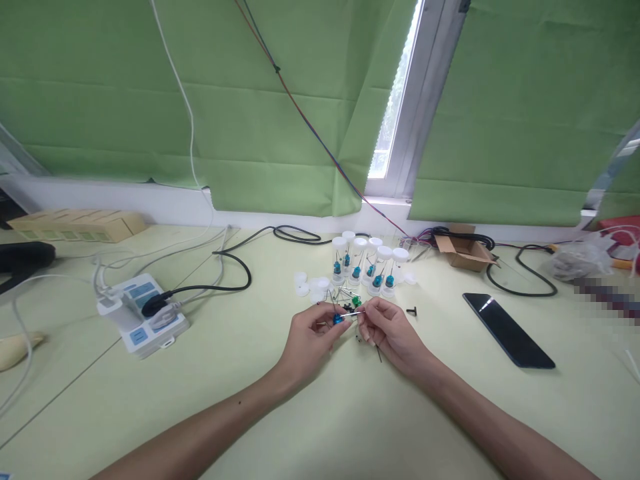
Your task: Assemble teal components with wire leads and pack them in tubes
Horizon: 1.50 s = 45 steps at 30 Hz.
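Between the thumb and fingers of my left hand (309,337) is a small blue cylindrical part (338,319) with thin metal rods sticking out of it. My right hand (387,327) pinches a thin metal rod (352,313) whose far end meets the blue part; whether it is inside the part I cannot tell. Just beyond my fingertips lie a small green part (356,301), several black bits and loose metal pins (345,292). Behind them stand several clear vials (359,267) with white caps, each with a blue part inside. A black T-shaped piece (411,311) lies right of my right hand.
White caps (301,288) lie left of the vials. A phone (507,330) and an open cardboard box (465,253) are on the right. At left is a power strip (145,313) with plugs; black cables (240,260) run along the back. A yellowish box (80,225) stands far left.
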Each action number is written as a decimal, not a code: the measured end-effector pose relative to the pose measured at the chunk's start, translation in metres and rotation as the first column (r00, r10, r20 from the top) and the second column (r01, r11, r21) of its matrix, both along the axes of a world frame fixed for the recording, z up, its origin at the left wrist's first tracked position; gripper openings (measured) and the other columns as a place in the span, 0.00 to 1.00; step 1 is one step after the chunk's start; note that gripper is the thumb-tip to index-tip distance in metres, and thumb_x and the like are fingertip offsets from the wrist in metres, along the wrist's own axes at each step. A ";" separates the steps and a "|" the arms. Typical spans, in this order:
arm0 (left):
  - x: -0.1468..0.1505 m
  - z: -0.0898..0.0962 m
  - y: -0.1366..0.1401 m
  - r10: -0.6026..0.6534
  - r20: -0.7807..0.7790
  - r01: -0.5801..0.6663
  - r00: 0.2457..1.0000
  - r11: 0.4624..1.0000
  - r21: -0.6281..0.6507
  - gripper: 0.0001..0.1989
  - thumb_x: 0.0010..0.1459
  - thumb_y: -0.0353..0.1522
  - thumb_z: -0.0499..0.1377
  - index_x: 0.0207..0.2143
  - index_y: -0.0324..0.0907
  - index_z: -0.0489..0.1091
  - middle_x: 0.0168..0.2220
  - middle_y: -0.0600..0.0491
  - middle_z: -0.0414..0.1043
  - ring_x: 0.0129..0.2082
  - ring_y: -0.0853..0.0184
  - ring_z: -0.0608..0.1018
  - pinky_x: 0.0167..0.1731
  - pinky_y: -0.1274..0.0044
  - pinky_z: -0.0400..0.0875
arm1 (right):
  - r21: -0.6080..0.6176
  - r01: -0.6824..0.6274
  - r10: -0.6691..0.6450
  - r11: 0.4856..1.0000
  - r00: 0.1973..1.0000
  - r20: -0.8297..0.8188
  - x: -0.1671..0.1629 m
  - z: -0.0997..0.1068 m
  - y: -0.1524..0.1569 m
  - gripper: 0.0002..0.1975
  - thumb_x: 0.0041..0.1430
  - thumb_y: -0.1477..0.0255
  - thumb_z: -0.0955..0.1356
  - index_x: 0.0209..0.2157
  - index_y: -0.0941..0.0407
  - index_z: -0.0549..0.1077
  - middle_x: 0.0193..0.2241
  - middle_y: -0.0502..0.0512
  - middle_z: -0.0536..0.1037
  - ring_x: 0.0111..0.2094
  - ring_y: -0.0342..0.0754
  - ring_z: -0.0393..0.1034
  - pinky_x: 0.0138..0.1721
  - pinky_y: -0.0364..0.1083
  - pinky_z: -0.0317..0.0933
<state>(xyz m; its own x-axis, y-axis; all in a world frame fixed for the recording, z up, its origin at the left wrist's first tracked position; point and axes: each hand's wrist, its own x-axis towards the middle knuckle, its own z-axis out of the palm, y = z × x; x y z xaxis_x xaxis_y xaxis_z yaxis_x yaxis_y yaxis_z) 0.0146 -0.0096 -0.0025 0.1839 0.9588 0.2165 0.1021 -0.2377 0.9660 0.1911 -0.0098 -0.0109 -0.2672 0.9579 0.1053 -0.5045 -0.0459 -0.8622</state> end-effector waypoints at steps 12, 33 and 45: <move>-0.001 -0.002 -0.002 0.017 -0.154 0.014 0.988 0.981 0.193 0.09 0.55 0.37 0.64 0.34 0.41 0.75 0.32 0.51 0.74 0.28 0.69 0.73 0.26 0.79 0.71 | -0.059 0.019 -0.017 0.998 0.999 0.030 -0.001 0.004 -0.002 0.16 0.54 0.59 0.73 0.27 0.58 0.72 0.19 0.47 0.71 0.13 0.35 0.59 0.14 0.37 0.50; -0.001 -0.005 -0.004 0.015 -0.199 0.034 0.980 0.969 0.244 0.09 0.57 0.37 0.62 0.36 0.41 0.75 0.30 0.52 0.72 0.29 0.69 0.73 0.25 0.80 0.72 | -0.077 0.032 -0.032 0.997 0.999 0.000 0.000 0.003 -0.002 0.16 0.51 0.63 0.75 0.33 0.56 0.69 0.19 0.45 0.73 0.14 0.36 0.61 0.14 0.36 0.51; -0.001 -0.004 -0.003 0.021 -0.212 0.034 0.977 0.967 0.253 0.09 0.57 0.37 0.62 0.38 0.42 0.76 0.32 0.51 0.73 0.29 0.69 0.73 0.27 0.79 0.72 | -0.063 0.025 -0.025 0.998 1.000 0.003 0.001 0.000 -0.001 0.16 0.53 0.64 0.75 0.28 0.56 0.66 0.19 0.46 0.74 0.13 0.36 0.61 0.13 0.35 0.50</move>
<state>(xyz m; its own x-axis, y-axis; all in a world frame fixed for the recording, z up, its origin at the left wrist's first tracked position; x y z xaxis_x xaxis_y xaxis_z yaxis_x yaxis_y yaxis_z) 0.0138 -0.0127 -0.0064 0.2582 0.8757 0.4080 0.2950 -0.4736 0.8299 0.1918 -0.0108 -0.0108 -0.2435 0.9689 0.0445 -0.5046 -0.0874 -0.8589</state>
